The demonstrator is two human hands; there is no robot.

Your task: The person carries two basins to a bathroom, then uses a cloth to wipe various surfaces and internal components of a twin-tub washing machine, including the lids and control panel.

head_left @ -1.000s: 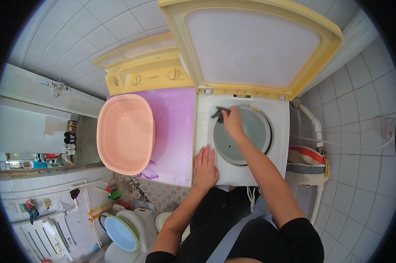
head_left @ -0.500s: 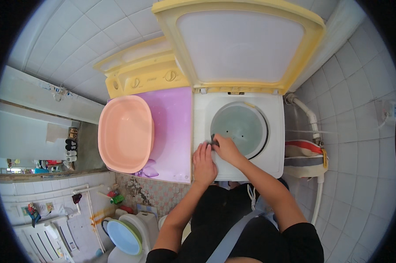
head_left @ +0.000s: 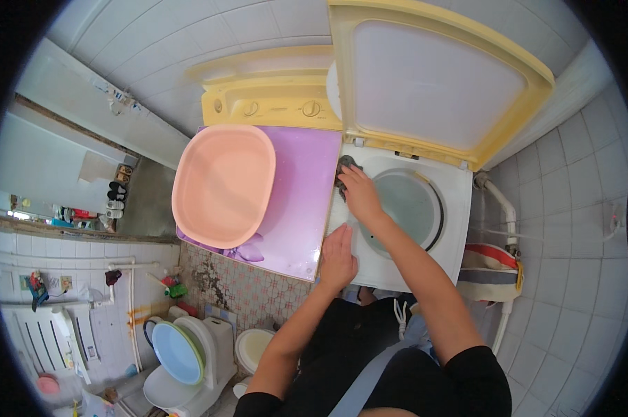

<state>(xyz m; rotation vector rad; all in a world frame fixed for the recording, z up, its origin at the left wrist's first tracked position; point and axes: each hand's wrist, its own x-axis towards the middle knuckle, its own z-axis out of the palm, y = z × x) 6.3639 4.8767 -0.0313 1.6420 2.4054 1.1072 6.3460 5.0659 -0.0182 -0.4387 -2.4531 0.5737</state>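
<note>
My right hand [head_left: 363, 194] presses its fingers on a bunched dark grey cloth [head_left: 345, 165], which lies at the back left of the washing machine's white top [head_left: 460, 208]. Just right of that hand is the round drum opening [head_left: 406, 198], its inside pale and greenish. My left hand [head_left: 338, 257] lies flat with fingers extended at the front left of the white top, by the seam with the purple panel [head_left: 300, 187]. Behind the opening, the yellow-framed lid [head_left: 439, 83] stands raised.
A peach basin [head_left: 223, 184] sits on the purple panel, before the yellow knob panel [head_left: 279, 108]. White pipes [head_left: 498, 191] and a striped bag [head_left: 488, 271] are on the right. Lower left, a blue basin [head_left: 177, 352] rests at a toilet, near a pale bucket [head_left: 255, 347].
My right hand has moved with the cloth from the front left of the opening to the back left corner. The left hand stays near the front edge. The whole view has shifted and turned.
</note>
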